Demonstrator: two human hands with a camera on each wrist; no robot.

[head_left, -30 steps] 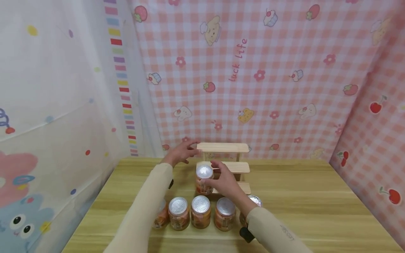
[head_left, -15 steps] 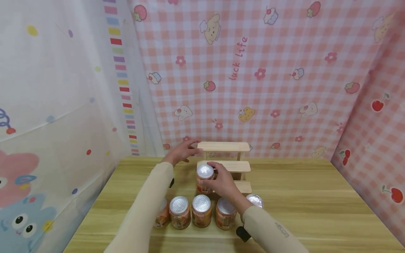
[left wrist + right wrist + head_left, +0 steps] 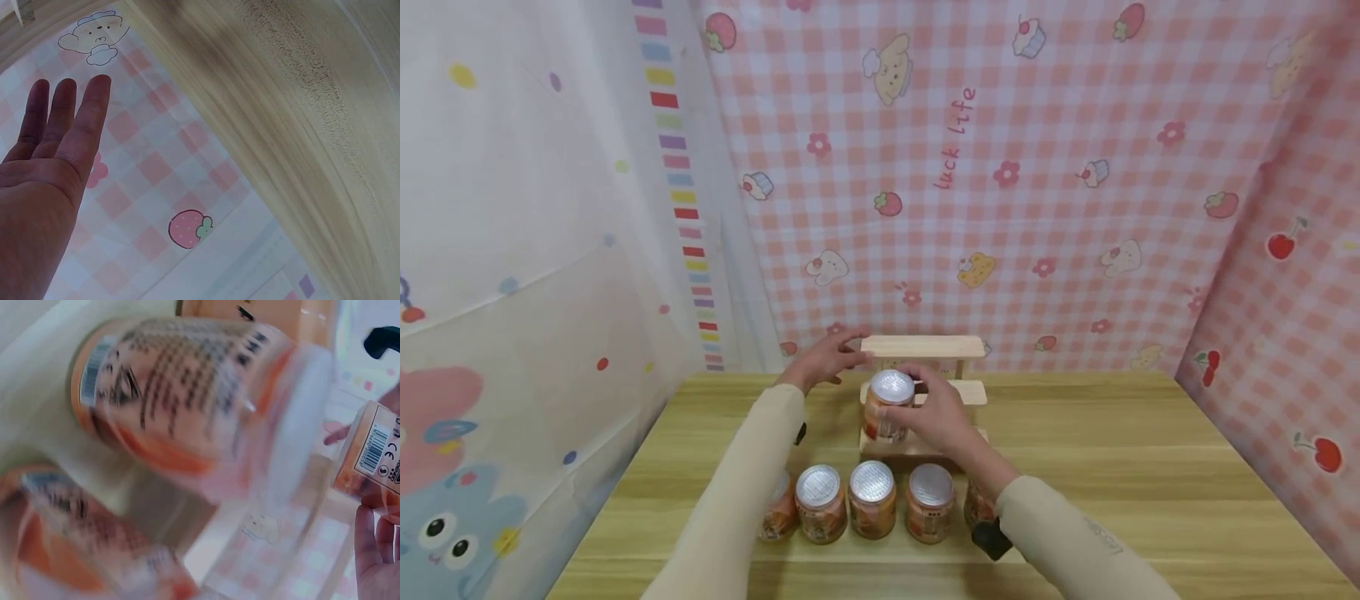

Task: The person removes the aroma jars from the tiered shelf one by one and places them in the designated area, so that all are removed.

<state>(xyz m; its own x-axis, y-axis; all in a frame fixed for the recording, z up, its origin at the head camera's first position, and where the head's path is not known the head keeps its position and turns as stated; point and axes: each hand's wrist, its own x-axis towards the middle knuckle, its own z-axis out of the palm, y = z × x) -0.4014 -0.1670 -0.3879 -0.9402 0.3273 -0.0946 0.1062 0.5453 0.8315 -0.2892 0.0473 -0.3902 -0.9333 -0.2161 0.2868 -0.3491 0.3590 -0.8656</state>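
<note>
At about nine o'clock of the scene hangs a white curtain [image 3: 535,208] printed with cartoon figures, and a striped band runs down its edge. On the wooden table [image 3: 1150,483], the person's left hand [image 3: 823,358] reaches toward twelve o'clock; its fingers lie straight and relaxed, holding nothing, with the fingertips at the left end of the top step of a small wooden step shelf [image 3: 925,346]. The left wrist view shows the same hand [image 3: 44,175] flat, fingers together, in front of the pink checked cloth [image 3: 162,175], with pale wood [image 3: 300,125] just beside it.

Near six o'clock a row of jars with silver lids stands on the table: one partly hidden behind the left sleeve [image 3: 778,512], then three side by side [image 3: 872,498], then one half hidden at the right wrist [image 3: 979,504].

Just past the row, toward twelve o'clock, the right hand [image 3: 940,412] grasps an orange jar [image 3: 887,407], fingers curled round its side. The jar is upright, in front of the middle step and above the lowest step; whether it rests on the wood I cannot tell. The right wrist view is blurred, showing labelled orange jars [image 3: 194,406] close up.

From twelve to three o'clock, a pink checked cloth [image 3: 1075,167] covers the walls.
</note>
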